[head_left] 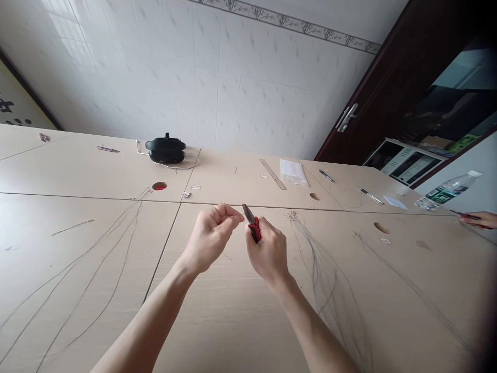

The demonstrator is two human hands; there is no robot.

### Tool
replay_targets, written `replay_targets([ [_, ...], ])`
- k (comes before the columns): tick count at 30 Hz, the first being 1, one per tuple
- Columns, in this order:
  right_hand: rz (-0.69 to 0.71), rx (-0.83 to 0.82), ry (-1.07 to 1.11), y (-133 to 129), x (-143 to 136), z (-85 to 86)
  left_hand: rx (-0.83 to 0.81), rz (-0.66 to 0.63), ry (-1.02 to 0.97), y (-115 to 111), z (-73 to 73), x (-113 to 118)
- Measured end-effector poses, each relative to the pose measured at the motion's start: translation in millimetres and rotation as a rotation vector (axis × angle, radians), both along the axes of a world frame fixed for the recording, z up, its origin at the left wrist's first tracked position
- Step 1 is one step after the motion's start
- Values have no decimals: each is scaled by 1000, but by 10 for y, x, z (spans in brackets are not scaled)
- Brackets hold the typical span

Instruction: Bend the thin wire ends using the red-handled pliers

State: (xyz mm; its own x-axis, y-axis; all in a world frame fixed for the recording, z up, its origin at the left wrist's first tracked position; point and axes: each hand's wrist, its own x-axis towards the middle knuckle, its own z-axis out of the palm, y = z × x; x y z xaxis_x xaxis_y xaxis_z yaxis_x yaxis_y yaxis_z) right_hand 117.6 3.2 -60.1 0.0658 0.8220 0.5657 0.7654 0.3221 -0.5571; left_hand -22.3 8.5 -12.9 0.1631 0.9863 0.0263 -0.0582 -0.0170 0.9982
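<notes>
My right hand [269, 251] is wrapped round a pair of pliers [253, 226] with red and black handles, the dark jaws pointing up and away. Just left of the jaws, my left hand [213, 235] is closed, its thumb and forefinger pinched together. What sits in that pinch is too small to make out; a thin wire end [227, 256] shows faintly below it. To the right of my right hand lies a bundle of thin grey wires [315, 259], its ends gathered near the table seam. More long wires [111, 233] spread over the left side.
Along the back stand a black device [166, 150] with a white cable, a ruler [272, 174], a plastic bag [294, 172] and pens [370, 196]. A water bottle [446, 190] leans at the right, near another person's hand [483, 219] holding a tool. The table [217, 316] has round holes.
</notes>
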Motion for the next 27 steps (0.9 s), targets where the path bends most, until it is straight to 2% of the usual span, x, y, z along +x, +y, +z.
replay_targets([
  [27, -2, -44, 2, 5, 29, -8, -15, 20, 21, 9, -4, -2],
])
